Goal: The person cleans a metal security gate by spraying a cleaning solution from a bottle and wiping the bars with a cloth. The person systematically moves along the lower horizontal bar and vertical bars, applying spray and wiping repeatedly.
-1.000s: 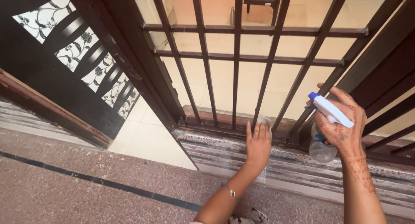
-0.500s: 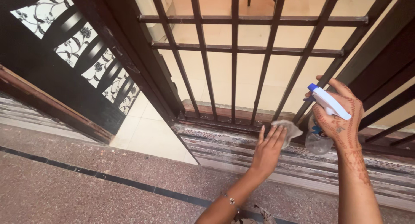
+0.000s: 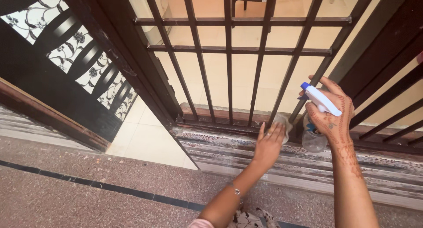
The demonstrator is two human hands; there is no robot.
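Back toward the gate's bottom rail, the left hand (image 3: 269, 143) presses a cloth (image 3: 282, 122) low beside the bars.

Its fingers lie flat and close together on the pale cloth, at the foot of the dark metal gate (image 3: 229, 74). Just to the right, the right hand (image 3: 332, 118) stays wrapped around a clear spray bottle (image 3: 313, 137) with a white and blue trigger head, fingers clamped on its neck, above the worn doorstep (image 3: 286, 159).

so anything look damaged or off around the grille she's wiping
The sill under the metal grille looks worn, its paint streaked and flaking. Otherwise nothing odd: the left hand presses a cloth at the grille's base, and the right hand holds a spray bottle.
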